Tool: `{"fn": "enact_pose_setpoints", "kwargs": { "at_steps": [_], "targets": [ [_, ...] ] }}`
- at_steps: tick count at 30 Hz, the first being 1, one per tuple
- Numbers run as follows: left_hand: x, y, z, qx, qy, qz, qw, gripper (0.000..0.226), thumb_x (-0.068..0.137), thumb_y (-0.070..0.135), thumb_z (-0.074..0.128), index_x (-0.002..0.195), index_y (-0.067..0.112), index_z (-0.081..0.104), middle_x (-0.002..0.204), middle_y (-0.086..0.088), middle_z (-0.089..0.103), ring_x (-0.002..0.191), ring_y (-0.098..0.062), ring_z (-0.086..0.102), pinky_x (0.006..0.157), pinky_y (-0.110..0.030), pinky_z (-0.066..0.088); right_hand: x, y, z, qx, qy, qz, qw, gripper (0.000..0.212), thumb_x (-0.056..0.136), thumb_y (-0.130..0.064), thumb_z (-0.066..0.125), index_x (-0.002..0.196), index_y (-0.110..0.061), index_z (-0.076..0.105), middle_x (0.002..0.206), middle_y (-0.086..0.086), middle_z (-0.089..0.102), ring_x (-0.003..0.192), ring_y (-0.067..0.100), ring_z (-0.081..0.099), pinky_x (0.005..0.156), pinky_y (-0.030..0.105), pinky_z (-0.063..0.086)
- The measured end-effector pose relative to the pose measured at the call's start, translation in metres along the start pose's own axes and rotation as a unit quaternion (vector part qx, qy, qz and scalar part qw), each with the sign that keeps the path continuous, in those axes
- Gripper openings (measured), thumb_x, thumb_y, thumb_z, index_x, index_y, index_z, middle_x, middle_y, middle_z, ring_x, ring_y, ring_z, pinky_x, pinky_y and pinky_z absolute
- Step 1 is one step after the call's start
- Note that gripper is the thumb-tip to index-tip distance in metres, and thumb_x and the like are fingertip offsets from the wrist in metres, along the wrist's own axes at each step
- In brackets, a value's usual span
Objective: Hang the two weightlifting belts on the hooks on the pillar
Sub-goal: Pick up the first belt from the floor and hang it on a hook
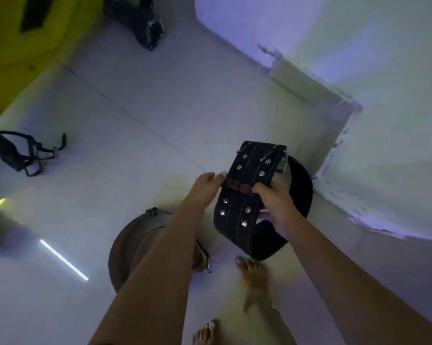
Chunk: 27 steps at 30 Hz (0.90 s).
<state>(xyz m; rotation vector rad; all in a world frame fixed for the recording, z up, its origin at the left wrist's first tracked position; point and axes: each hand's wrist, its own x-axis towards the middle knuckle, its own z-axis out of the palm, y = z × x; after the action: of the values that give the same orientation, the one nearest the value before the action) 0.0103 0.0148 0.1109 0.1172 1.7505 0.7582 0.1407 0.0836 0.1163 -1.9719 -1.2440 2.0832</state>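
From the head camera, looking steeply down, both bare forearms reach out over a pale tiled floor (125, 100). The black belt (237, 210), rolled into a loop and studded with two rows of metal rivets, is held in the air between the hands, close to the foot of a white pillar (389, 150). Its metal buckle (282, 161) sits at the far end of the strap, with a reddish label across the middle. The right hand (276, 210) is closed around the right edge of the strap, thumb on top and the fingers tucked under the leather. The left hand (207, 185) is only partly closed, its fingertips (221, 176) pinching the left edge of the same strap beside the label. The brown belt (130, 247) lies coiled on the floor below the left forearm, which hides part of it; a metal buckle (208, 263) shows at its right edge. It is apart from the black belt. Two bare feet stand on the tiles near the bottom of the view. Farther off, a dark strap harness (23, 153) lies at the left, a black object (137, 21) rests at the top, and a yellow surface (13, 53) fills the upper left corner. No hooks can be made out on the visible part of the pillar.
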Motion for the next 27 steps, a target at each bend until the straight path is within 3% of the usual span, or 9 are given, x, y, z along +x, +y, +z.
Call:
{"fn": "enact_pose_setpoints", "kwargs": {
  "at_steps": [3, 5, 7, 9, 11, 15, 18, 22, 27],
  "targets": [
    [-0.08, 0.042, 0.004, -0.014, -0.095, 0.037, 0.995, 0.031, 0.095, 0.034, 0.048, 0.111, 0.01, 0.061, 0.099, -0.005, 0.064, 0.079, -0.011, 0.062, 0.063, -0.018, 0.05, -0.089, -0.029, -0.039, 0.026, 0.0, -0.041, 0.999, 0.015, 0.087, -0.008, 0.055, 0.09, -0.021, 0.063, 0.09, 0.007, 0.068, 0.08, 0.022, 0.066, 0.075, 0.041, 0.055],
    [-0.143, 0.07, 0.012, -0.04, -0.147, 0.059, 0.987, 0.019, 0.094, 0.029, 0.053, 0.096, 0.013, 0.062, 0.08, 0.001, 0.065, 0.065, -0.008, 0.063, 0.06, -0.019, 0.05, -0.155, -0.051, -0.07, 0.035, 0.029, -0.082, 0.996, 0.014, 0.088, -0.009, 0.057, 0.094, -0.021, 0.061, 0.093, 0.006, 0.068, 0.083, 0.022, 0.066, 0.075, 0.039, 0.055],
    [-0.205, 0.1, 0.022, -0.045, -0.186, 0.093, 0.977, 0.009, 0.091, 0.026, 0.058, 0.094, 0.018, 0.061, 0.08, 0.006, 0.068, 0.07, -0.008, 0.066, 0.069, -0.023, 0.052, -0.227, -0.075, -0.099, 0.044, 0.064, -0.128, 0.989, 0.019, 0.088, -0.013, 0.061, 0.107, -0.013, 0.059, 0.104, 0.01, 0.068, 0.093, 0.027, 0.066, 0.086, 0.048, 0.054],
    [-0.267, 0.133, 0.033, -0.047, -0.219, 0.142, 0.964, 0.008, 0.089, 0.02, 0.06, 0.097, 0.019, 0.06, 0.088, 0.004, 0.068, 0.073, -0.008, 0.067, 0.068, -0.024, 0.055, -0.296, -0.099, -0.125, 0.061, 0.099, -0.177, 0.977, 0.027, 0.088, -0.017, 0.063, 0.113, -0.009, 0.056, 0.11, 0.012, 0.066, 0.1, 0.029, 0.065, 0.093, 0.051, 0.052],
    [-0.328, 0.166, 0.046, -0.035, -0.255, 0.185, 0.948, 0.017, 0.086, 0.014, 0.064, 0.101, 0.019, 0.059, 0.098, -0.001, 0.066, 0.077, -0.009, 0.068, 0.065, -0.026, 0.056, -0.362, -0.119, -0.151, 0.081, 0.128, -0.223, 0.963, 0.023, 0.088, -0.018, 0.062, 0.11, -0.012, 0.055, 0.108, 0.009, 0.065, 0.101, 0.027, 0.064, 0.093, 0.048, 0.051],
    [-0.439, 0.228, 0.076, 0.019, -0.32, 0.265, 0.91, 0.039, 0.082, 0.005, 0.066, 0.114, 0.025, 0.056, 0.113, -0.007, 0.06, 0.102, -0.022, 0.062, 0.081, -0.039, 0.055, -0.472, -0.151, -0.199, 0.143, 0.171, -0.317, 0.922, 0.021, 0.088, -0.013, 0.062, 0.109, -0.016, 0.056, 0.104, 0.006, 0.066, 0.092, 0.021, 0.065, 0.087, 0.042, 0.052],
    [-0.516, 0.266, 0.098, 0.041, -0.338, 0.341, 0.876, 0.046, 0.084, 0.002, 0.063, 0.123, 0.024, 0.053, 0.111, -0.01, 0.063, 0.097, -0.023, 0.064, 0.079, -0.038, 0.055, -0.539, -0.166, -0.228, 0.194, 0.171, -0.354, 0.899, 0.028, 0.089, -0.013, 0.06, 0.117, -0.016, 0.057, 0.099, 0.005, 0.068, 0.091, 0.025, 0.066, 0.078, 0.044, 0.054],
    [-0.601, 0.307, 0.122, 0.006, -0.371, 0.44, 0.818, 0.05, 0.083, -0.009, 0.056, 0.123, 0.022, 0.054, 0.102, -0.016, 0.067, 0.086, -0.025, 0.068, 0.071, -0.029, 0.057, -0.617, -0.189, -0.259, 0.234, 0.177, -0.431, 0.853, 0.034, 0.091, -0.014, 0.059, 0.123, -0.023, 0.054, 0.105, 0.006, 0.069, 0.095, 0.023, 0.067, 0.08, 0.047, 0.054],
    [-0.685, 0.338, 0.14, 0.025, -0.43, 0.519, 0.739, 0.069, 0.082, -0.013, 0.051, 0.131, 0.035, 0.049, 0.107, -0.014, 0.065, 0.09, -0.025, 0.066, 0.068, -0.026, 0.055, -0.715, -0.222, -0.298, 0.232, 0.219, -0.507, 0.801, 0.027, 0.09, -0.041, 0.055, 0.111, -0.026, 0.064, 0.106, 0.005, 0.072, 0.101, 0.025, 0.069, 0.089, 0.048, 0.055]
  ]
}}
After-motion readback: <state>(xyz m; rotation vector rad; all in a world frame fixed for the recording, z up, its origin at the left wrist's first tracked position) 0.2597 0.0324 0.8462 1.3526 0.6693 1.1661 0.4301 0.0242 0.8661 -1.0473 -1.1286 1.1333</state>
